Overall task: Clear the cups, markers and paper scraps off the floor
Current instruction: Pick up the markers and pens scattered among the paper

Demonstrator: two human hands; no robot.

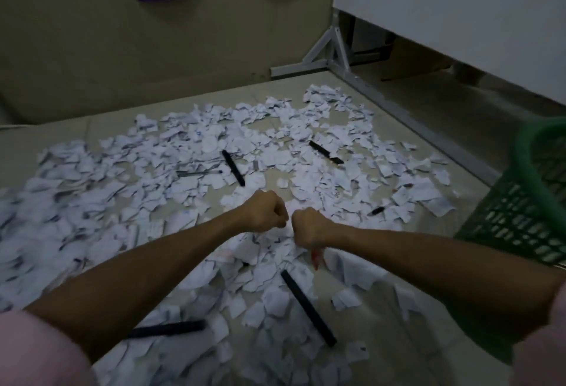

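Observation:
White paper scraps cover the floor in a wide heap. Several black markers lie among them: one at the centre back, one at the back right, a long one near me and one at the lower left. My left hand is a fist just above the scraps, and nothing shows in it. My right hand is curled beside it, almost touching it. A red object, blurred, sticks out below the right fist. No cups are in view.
A green slotted plastic basket stands on the floor at the right. Behind it a white panel on a grey metal frame runs along the right side. A beige wall closes off the back.

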